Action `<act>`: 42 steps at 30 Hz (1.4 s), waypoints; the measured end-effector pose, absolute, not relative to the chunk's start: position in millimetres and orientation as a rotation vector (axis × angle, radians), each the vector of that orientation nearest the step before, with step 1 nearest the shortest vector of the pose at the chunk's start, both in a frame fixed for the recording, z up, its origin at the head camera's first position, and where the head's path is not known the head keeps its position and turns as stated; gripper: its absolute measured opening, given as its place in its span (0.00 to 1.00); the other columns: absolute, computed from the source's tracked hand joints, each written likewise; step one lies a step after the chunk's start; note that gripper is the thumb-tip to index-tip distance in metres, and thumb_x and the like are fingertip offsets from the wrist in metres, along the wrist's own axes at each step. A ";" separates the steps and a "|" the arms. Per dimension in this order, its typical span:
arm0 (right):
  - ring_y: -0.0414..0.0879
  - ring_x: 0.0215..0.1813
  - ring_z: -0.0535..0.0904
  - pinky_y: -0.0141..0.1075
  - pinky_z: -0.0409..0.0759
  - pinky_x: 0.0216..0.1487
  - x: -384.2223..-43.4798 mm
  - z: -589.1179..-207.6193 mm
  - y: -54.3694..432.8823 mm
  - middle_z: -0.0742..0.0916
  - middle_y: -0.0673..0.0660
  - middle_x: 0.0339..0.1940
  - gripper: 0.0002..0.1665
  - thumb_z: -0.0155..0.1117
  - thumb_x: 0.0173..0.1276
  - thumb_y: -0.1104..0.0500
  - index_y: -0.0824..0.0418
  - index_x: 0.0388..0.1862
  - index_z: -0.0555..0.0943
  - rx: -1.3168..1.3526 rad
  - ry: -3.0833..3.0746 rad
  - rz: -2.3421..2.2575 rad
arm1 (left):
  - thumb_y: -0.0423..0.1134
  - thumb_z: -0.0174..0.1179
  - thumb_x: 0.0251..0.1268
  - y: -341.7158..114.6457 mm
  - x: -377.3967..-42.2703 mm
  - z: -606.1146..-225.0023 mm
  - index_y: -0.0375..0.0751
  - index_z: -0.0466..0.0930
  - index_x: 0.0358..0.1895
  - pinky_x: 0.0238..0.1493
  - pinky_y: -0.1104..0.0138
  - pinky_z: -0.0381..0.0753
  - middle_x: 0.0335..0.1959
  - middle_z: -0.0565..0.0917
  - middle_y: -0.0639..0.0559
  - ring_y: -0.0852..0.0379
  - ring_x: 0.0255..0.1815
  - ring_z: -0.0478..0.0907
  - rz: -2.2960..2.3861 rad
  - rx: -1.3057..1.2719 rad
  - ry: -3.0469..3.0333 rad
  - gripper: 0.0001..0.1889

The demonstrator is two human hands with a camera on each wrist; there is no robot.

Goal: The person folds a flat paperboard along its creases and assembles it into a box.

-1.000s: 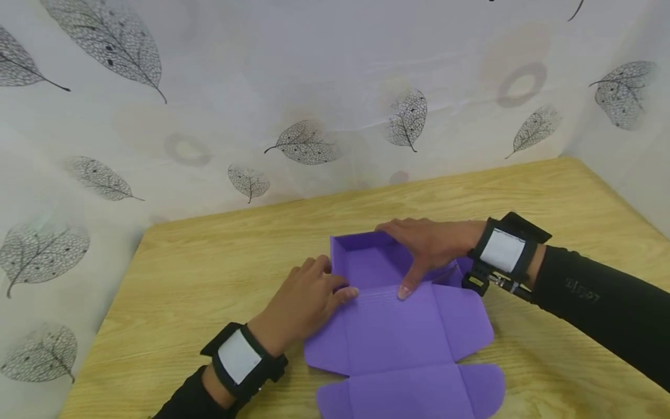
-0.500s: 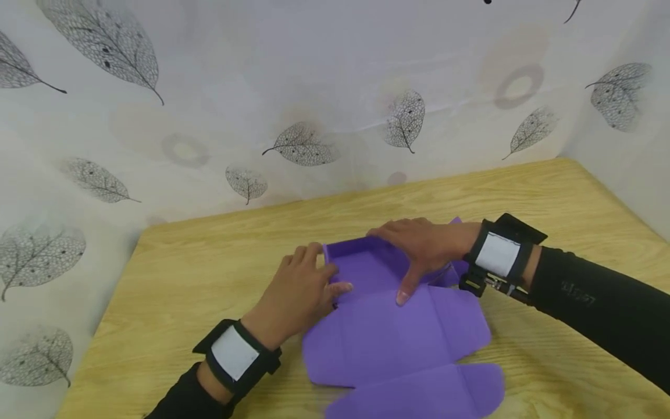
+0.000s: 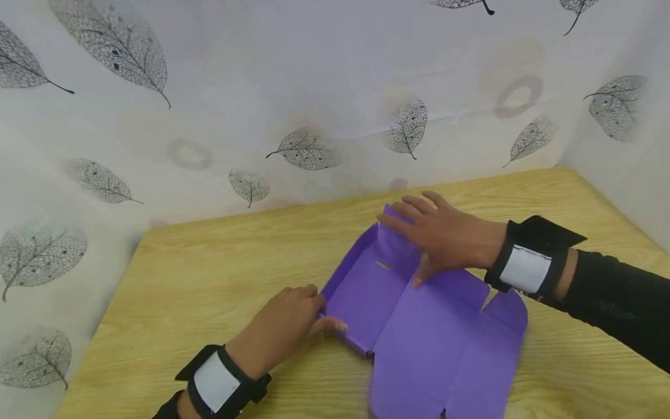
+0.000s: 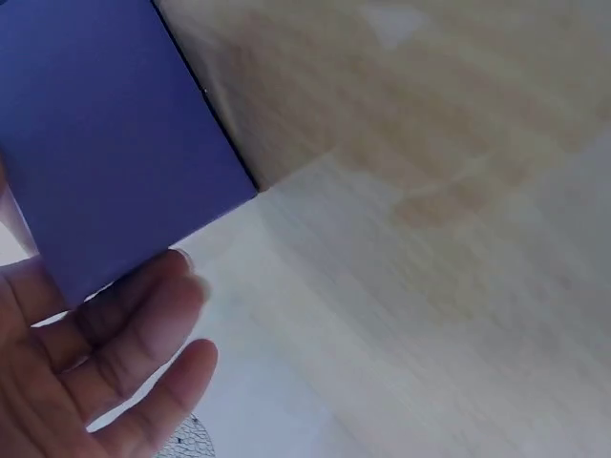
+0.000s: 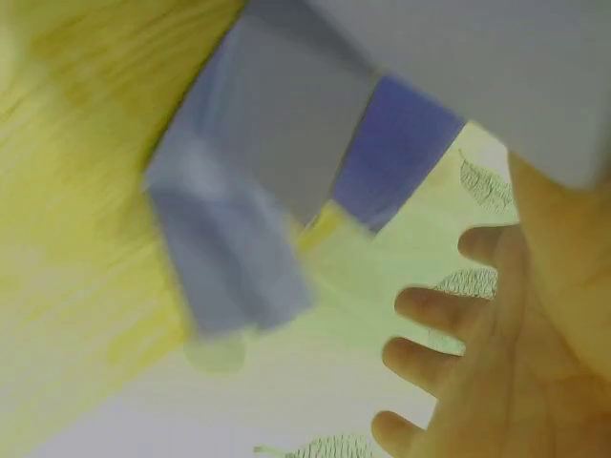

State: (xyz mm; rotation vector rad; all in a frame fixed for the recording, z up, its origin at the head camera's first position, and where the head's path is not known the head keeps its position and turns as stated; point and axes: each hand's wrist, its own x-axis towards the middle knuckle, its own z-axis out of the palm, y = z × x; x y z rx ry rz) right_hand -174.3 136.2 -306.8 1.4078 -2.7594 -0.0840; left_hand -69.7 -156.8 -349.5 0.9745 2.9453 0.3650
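A purple cardboard box (image 3: 361, 297), partly folded, lies at a slant on the table with its lid panel (image 3: 434, 343) spread out toward the near right. My left hand (image 3: 277, 326) pinches the left corner of the box, thumb over the wall and fingers outside. In the left wrist view those fingers (image 4: 134, 363) meet the edge of a purple wall (image 4: 115, 143). My right hand (image 3: 450, 238) is spread over the raised far flap (image 3: 395, 244), covering part of it. The right wrist view shows its fingers (image 5: 434, 315) extended apart, beside a blurred, tilted flap (image 5: 229, 258).
The wood-grain table (image 3: 209, 273) carries the box. Behind and at both sides hangs a pale cloth (image 3: 335, 75) with printed leaves. Each wrist wears a black strap (image 3: 534, 262) with a white patch.
The box has turned, its left corner swinging toward me and the lid toward the right. My left hand moved nearer; my right hand moved slightly right and up, fingers spreading.
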 end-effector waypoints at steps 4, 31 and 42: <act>0.67 0.73 0.64 0.66 0.57 0.70 -170.2 -293.8 145.6 0.72 0.69 0.70 0.68 0.80 0.40 0.30 0.63 0.74 0.66 1.379 -2.673 -0.114 | 0.60 0.60 0.65 -149.1 -55.1 -348.9 0.46 0.77 0.20 0.22 0.72 0.71 0.18 0.71 0.62 0.68 0.19 0.65 0.553 1.017 2.877 0.23; 0.70 0.70 0.66 0.62 0.67 0.68 -159.4 -322.1 122.2 0.64 0.72 0.76 0.71 0.74 0.45 0.27 0.70 0.76 0.62 1.533 -2.921 0.324 | 0.53 0.54 0.77 -157.2 -105.0 -363.3 0.40 0.52 0.80 0.40 0.61 0.82 0.40 0.85 0.47 0.57 0.37 0.82 1.142 0.249 2.531 0.38; 0.59 0.58 0.71 0.54 0.74 0.59 -165.2 -325.6 120.9 0.75 0.64 0.66 0.70 0.75 0.41 0.26 0.68 0.74 0.65 1.610 -2.884 0.388 | 0.51 0.41 0.84 -157.1 -116.4 -364.5 0.40 0.79 0.50 0.45 0.57 0.80 0.37 0.81 0.46 0.50 0.40 0.80 1.248 0.170 2.472 0.20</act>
